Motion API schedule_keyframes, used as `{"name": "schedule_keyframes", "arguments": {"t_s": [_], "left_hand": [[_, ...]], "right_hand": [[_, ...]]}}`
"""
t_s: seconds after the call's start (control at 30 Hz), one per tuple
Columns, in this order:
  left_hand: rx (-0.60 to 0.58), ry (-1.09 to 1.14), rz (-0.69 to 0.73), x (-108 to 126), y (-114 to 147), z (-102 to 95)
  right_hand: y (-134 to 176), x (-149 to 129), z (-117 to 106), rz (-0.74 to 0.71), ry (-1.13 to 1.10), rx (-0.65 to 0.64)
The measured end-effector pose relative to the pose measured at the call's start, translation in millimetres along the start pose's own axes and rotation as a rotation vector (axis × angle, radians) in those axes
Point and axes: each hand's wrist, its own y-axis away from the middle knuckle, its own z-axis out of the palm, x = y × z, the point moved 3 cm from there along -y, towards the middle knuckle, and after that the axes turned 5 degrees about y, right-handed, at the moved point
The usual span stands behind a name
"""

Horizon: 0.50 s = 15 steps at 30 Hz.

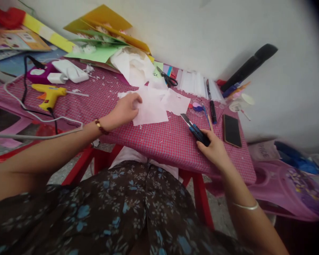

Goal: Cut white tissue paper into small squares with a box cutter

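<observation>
My right hand grips a utility knife with a dark and blue handle, over the table's front right part. Its blade is extended and points up and left, towards the papers. Thin white paper sheets lie overlapping in the middle, with uneven edges. At their left side rests my left hand, its fingers curled in towards the thumb. Whether a sheet is pinched between those fingers is hidden. Black scissors lie just behind the sheets.
A yellow glue gun, a purple power strip and cables are on the left. Coloured card and crumpled white paper stand at the back. On the right are a black pen and a phone.
</observation>
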Motion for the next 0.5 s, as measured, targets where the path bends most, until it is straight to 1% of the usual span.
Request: {"name": "schedule_keyframes", "arguments": {"t_s": [0.07, 0.1, 0.17, 0.2, 0.3, 0.37, 0.43, 0.5], "left_hand": [[0.047, 0.115, 0.08, 11.2, -8.5, 6.9], [0.035, 0.195, 0.109, 20.3, -10.4, 11.1], [-0.045, 0.388, 0.142, 43.6, -12.2, 20.0], [-0.111, 0.495, 0.146, 56.9, -12.9, 24.7], [-0.314, 0.82, 0.105, 94.8, -15.8, 36.8], [-0.42, 0.981, 0.057, 113.4, -17.4, 42.1], [-0.473, 1.091, 0.005, 122.5, -16.8, 45.5], [-0.491, 1.175, -0.073, 119.6, -12.9, 49.3]], "right_hand": [[2.0, 7.4, -0.2, 0.02, -0.023, 0.046], [2.7, 11.5, -0.4, 0.035, -0.045, 0.069], [2.9, 19.4, -0.3, 0.074, -0.101, 0.112], [2.4, 22.7, 0.1, 0.096, -0.131, 0.13], [0.3, 27.6, 2.4, 0.136, -0.181, 0.171], [-0.1, 26.7, 4.1, 0.142, -0.176, 0.2], [0.9, 24.8, 5.6, 0.144, -0.153, 0.226], [2.4, 23.5, 6.8, 0.139, -0.146, 0.24]]}}
